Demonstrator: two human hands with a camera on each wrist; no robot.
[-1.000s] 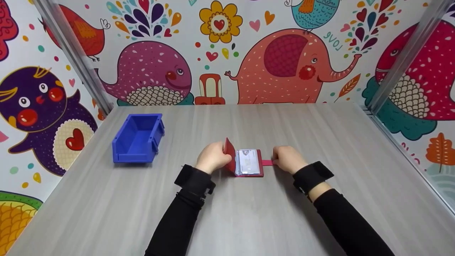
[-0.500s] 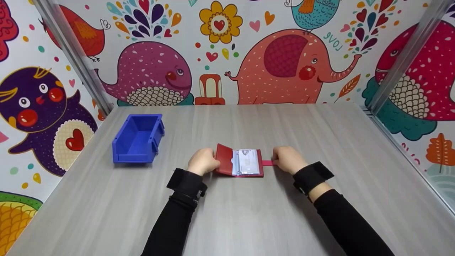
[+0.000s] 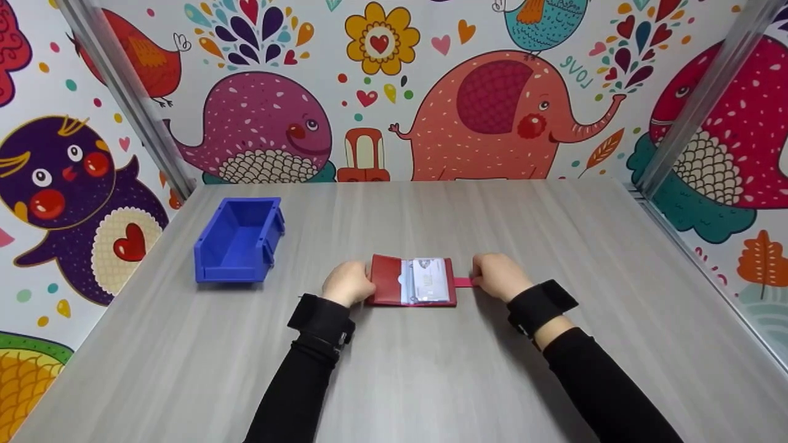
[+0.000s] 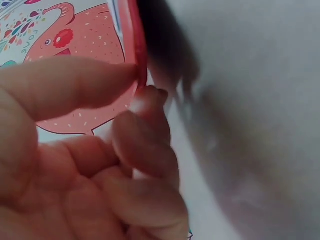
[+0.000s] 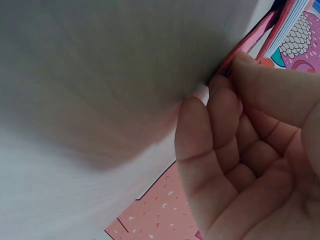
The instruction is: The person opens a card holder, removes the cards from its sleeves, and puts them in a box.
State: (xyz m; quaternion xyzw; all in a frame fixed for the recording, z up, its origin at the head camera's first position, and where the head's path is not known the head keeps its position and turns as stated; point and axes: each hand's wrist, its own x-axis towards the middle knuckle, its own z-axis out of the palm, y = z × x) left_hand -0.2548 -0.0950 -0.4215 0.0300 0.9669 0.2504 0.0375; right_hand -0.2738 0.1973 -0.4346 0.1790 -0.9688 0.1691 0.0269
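Note:
A red card holder (image 3: pixel 386 282) lies opened out on the table, its clear sleeves showing a pale card (image 3: pixel 430 280) on the right half. My left hand (image 3: pixel 349 283) pinches the edge of the left cover between thumb and fingers; the left wrist view shows that red edge (image 4: pixel 136 40) in the pinch. On the other side, my right hand (image 3: pixel 500 275) pinches the end of the pink closure strap (image 3: pixel 463 282), which stretches out from the right cover. In the right wrist view the strap (image 5: pixel 255 35) runs up from the thumb and fingertips to the holder's page edges.
A blue plastic bin (image 3: pixel 239 241) stands at the back left of the grey wood-grain table (image 3: pixel 418 375). Walls with printed cartoon animals enclose the table at the back and sides, with metal posts (image 3: pixel 132 98) in the corners.
My left hand has moved left and down, swinging the red cover from nearly upright to almost flat on the table. The right hand has kept its hold on the strap without moving.

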